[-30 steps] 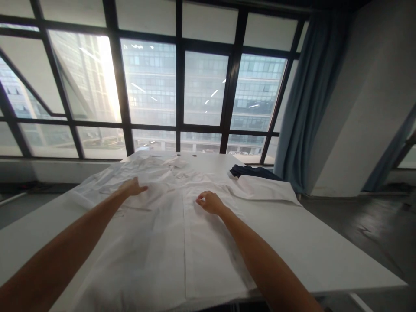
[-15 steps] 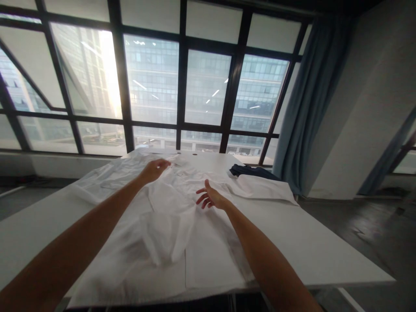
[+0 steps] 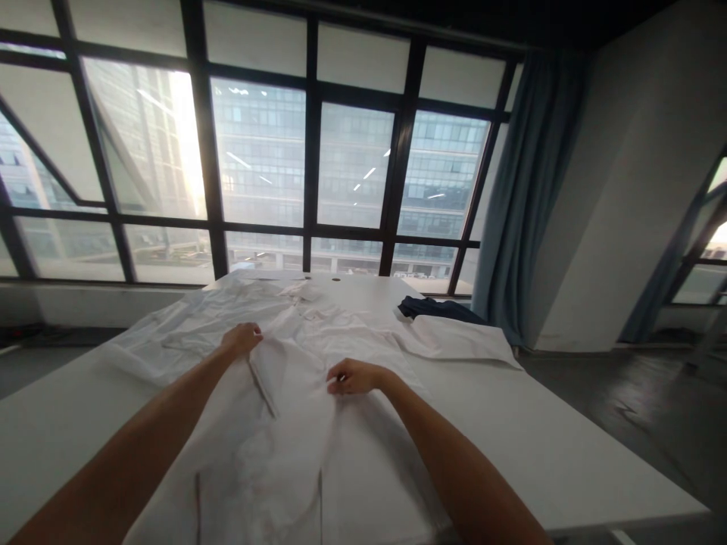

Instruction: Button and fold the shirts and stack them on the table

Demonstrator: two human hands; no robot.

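Both hands work on a white long-sleeved shirt (image 3: pixel 284 469), which lies along the near and middle part of a white table (image 3: pixel 539 439), its collar (image 3: pixel 301 291) toward the window (image 3: pixel 352 163). Half a second earlier, the left hand (image 3: pixel 241 338) reaches near the collar and the front cloth bunches in loose loops; now that hand is lower and farther left, its fingers drawn together on the fabric. The right hand (image 3: pixel 353 376), then spread-fingered, now curls thumb and fingertips together on the cloth beside the front opening. The hands stand apart, and the change leaves the front panel held at two places, smoother between them and toward the near edge.

The shirt cloth is thin, matt and softly creased, with shallow ridges running from each grip. A slanted strip below the left hand may be a fold edge or a pocket opening; blur prevents certainty. The white sleeve (image 3: pixel 460 339) extends flat to the right, just before a crumpled navy garment (image 3: pixel 437 309). Beyond hangs a blue-grey curtain (image 3: pixel 511 219) in long vertical pleats.
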